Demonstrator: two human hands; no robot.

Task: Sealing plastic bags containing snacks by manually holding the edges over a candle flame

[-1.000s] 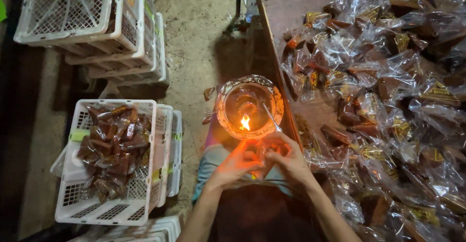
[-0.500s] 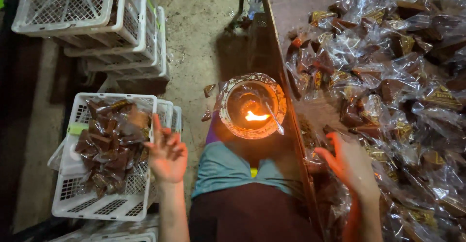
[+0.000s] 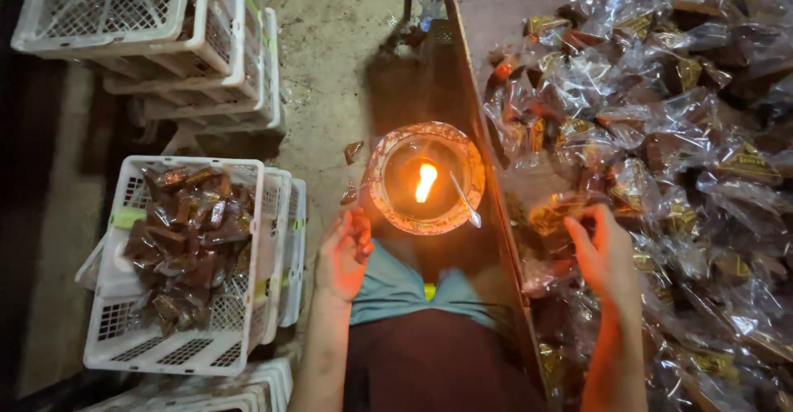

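Note:
A round bowl lamp [image 3: 388,206] with a burning flame [image 3: 425,181] sits just ahead of my lap, against the table's edge. My left hand [image 3: 345,251] hovers by the bowl's near left rim, fingers loosely curled and empty. My right hand [image 3: 607,255] lies over the pile of clear-wrapped brown packets [image 3: 661,106] on the table, with its fingertips touching a packet [image 3: 557,214] at the pile's near edge. No packet is lifted. A thin metal stick [image 3: 467,201] rests inside the bowl.
A white plastic basket [image 3: 178,350] holding wrapped packets [image 3: 190,239] stands on the floor at my left. Empty white baskets [image 3: 140,32] are stacked beyond it. The brown table [image 3: 496,7] runs along my right. A few loose packets [image 3: 353,152] lie on the floor.
Both hands were together in front of the flame, then parted. The left swung out to the basket and has come back beside the bowl. The right has reached onto the pile.

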